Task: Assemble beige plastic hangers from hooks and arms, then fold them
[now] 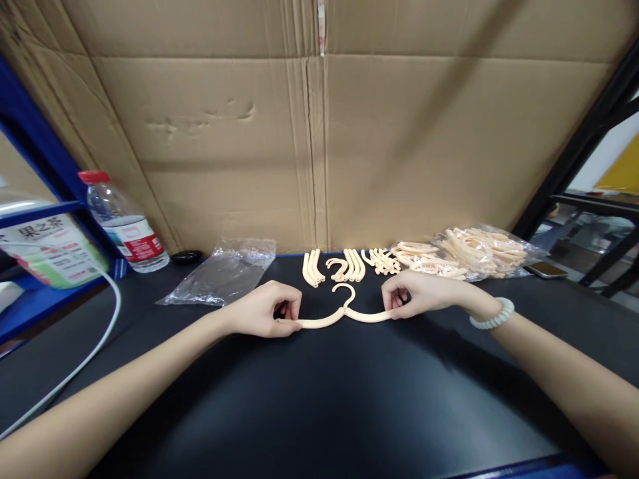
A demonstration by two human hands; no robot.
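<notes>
A cream-coloured clothes hanger (322, 322) with two curved arms and a hook (349, 293) spans the space between my hands, the hook pointing away from me. The left end of the hanger is pinched between the thumb and fingers of my left hand (267, 309). On the other side, my right hand (419, 295) pinches the right end; a pale beaded bracelet (493, 315) circles that wrist. Just beyond the hanger lie loose hanger arms (313, 268), more curved arms (354, 265) beside a loose hook (337, 269), and a small pile of short pieces (384, 261).
Clear bags of hanger parts (482, 251) lie at the back right, near a phone (546, 269). An empty plastic bag (219, 273), a black object (186, 256) and a bottle (127, 226) are at left. A white cable (107, 329) crosses the black table (319, 412). Cardboard (224, 146) stands behind.
</notes>
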